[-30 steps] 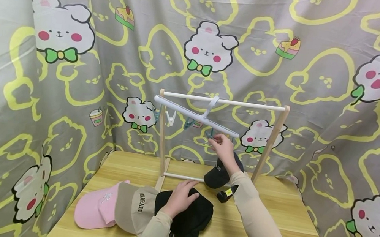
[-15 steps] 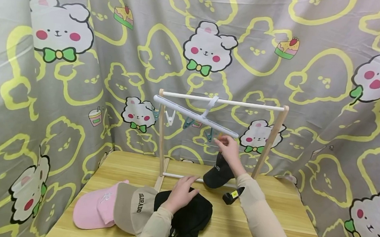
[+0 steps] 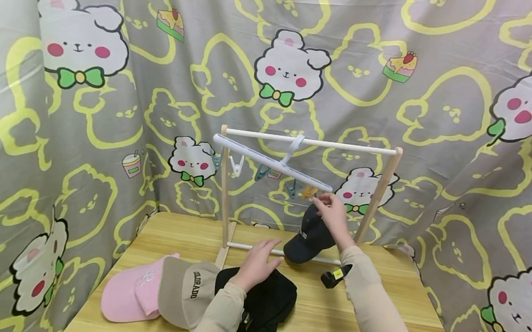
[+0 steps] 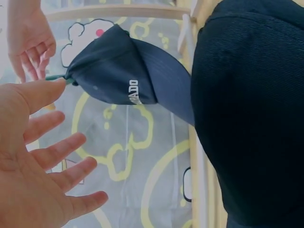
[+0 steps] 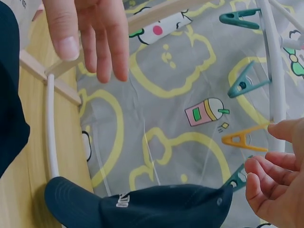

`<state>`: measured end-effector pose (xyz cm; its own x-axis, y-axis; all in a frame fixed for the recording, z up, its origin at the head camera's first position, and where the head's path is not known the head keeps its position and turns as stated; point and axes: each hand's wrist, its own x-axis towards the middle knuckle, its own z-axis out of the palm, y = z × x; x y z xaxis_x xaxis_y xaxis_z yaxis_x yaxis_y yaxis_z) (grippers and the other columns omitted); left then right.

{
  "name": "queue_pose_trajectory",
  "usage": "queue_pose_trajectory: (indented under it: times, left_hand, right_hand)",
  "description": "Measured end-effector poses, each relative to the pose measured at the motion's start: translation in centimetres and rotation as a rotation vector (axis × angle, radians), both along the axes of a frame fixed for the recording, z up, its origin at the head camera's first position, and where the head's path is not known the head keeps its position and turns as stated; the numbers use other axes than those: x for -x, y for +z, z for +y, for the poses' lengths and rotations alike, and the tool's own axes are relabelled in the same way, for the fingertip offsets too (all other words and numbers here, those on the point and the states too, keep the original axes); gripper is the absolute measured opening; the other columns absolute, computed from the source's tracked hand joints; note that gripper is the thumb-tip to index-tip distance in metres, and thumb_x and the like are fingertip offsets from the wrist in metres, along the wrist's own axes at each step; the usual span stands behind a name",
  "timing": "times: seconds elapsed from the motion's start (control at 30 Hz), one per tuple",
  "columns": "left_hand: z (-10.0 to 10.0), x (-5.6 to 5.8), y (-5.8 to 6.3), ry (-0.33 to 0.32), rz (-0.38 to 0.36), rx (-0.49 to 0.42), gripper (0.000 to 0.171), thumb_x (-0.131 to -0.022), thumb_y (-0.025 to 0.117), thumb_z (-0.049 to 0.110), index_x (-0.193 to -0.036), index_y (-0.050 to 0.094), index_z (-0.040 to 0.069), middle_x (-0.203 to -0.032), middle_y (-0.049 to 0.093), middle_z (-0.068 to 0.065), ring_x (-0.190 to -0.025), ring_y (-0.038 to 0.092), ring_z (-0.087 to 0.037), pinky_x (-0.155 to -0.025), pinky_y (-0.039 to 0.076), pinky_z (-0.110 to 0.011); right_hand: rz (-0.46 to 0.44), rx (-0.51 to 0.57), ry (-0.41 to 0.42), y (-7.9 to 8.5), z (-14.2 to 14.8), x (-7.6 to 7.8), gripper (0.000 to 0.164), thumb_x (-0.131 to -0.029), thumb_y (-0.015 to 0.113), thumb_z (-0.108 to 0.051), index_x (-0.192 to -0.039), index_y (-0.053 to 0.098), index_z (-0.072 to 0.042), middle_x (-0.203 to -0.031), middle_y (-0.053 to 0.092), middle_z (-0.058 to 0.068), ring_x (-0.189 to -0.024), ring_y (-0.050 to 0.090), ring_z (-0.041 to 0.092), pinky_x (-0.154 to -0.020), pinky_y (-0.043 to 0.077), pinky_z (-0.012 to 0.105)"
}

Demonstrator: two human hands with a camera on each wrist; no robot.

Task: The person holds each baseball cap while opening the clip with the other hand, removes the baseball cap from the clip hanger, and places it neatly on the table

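Note:
A dark cap [image 3: 309, 237] with white lettering hangs from a green clip [image 5: 237, 179] at the near end of the pale hanger [image 3: 273, 162]. My right hand [image 3: 333, 215] is beside that clip and the yellow clip [image 5: 244, 140]. Its thumb tip comes right at the yellow clip's end, and the other fingers are loosely bent with nothing between them. Over the black cap [image 3: 274, 306] on the table is my left hand [image 3: 256, 266], its fingers spread and holding nothing, as the left wrist view shows.
The hanger hooks onto the top bar [image 3: 349, 147] of a wooden rack. More clips hang along it, including a white clip [image 3: 235, 166]. A pink cap [image 3: 131, 292] and a beige cap [image 3: 186, 292] lie left of the black one on the wooden table [image 3: 377, 310]. Patterned curtains surround the table.
My right hand has moved right along the hanger, bringing the yellow clip into sight. My left hand has shifted slightly forward over the black cap. The hanging cap has stayed in place.

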<state>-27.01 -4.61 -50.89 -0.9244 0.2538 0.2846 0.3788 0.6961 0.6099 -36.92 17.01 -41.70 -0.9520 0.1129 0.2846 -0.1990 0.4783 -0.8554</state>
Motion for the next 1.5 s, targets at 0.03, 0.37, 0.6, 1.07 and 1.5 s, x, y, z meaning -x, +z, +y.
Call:
queue_pose_trajectory:
  times: [0.03,0.37,0.6,1.07,1.5]
  left_hand:
    - [0.1,0.1,0.1,0.000,0.004,0.005,0.048,-0.095,0.063,0.032,-0.139,0.053,0.017,-0.140,0.056,-0.010,-0.130,0.051,-0.033,-0.106,0.041,-0.052]
    - [0.7,1.1,0.6,-0.001,0.014,-0.011,0.047,-0.096,0.060,0.034,-0.140,0.053,0.016,-0.138,0.058,-0.010,-0.128,0.052,-0.033,-0.106,0.042,-0.050]
    - [0.8,2.1,1.0,-0.008,0.029,-0.034,0.047,-0.098,0.059,0.032,-0.139,0.053,0.011,-0.137,0.058,-0.014,-0.128,0.052,-0.035,-0.106,0.042,-0.050]
    - [1.7,3.9,2.1,-0.003,-0.018,-0.065,0.049,-0.098,0.056,0.036,-0.142,0.050,0.015,-0.137,0.056,-0.012,-0.126,0.054,-0.030,-0.105,0.045,-0.046]
    - [2.0,6.0,1.7,0.006,-0.079,-0.133,0.052,-0.099,0.053,0.043,-0.143,0.048,0.017,-0.140,0.055,-0.012,-0.129,0.052,-0.030,-0.106,0.044,-0.047]
  right_hand:
    - [-0.001,0.008,-0.003,0.0,0.1,0.0,0.034,-0.092,0.066,-0.025,-0.113,0.064,0.002,-0.103,0.068,0.023,-0.062,0.064,0.009,-0.061,0.052,0.019]
    - [-0.011,0.000,-0.045,-0.5,1.5,0.3,0.033,-0.092,0.066,-0.025,-0.112,0.064,0.002,-0.103,0.068,0.024,-0.063,0.066,0.012,-0.058,0.049,0.015]
    - [-0.018,-0.031,-0.069,-0.6,2.1,0.7,0.033,-0.093,0.065,-0.026,-0.113,0.064,0.001,-0.103,0.067,0.022,-0.077,0.067,0.019,-0.065,0.049,0.018]
    - [-0.013,-0.147,-0.079,-1.0,2.3,1.5,0.037,-0.093,0.064,-0.027,-0.115,0.065,0.002,-0.108,0.067,0.023,-0.099,0.062,0.035,-0.085,0.048,0.042]
    - [-0.035,-0.125,-0.058,-1.7,1.3,2.3,0.045,-0.091,0.065,-0.028,-0.122,0.061,0.004,-0.121,0.064,0.025,-0.112,0.060,0.041,-0.098,0.047,0.051]
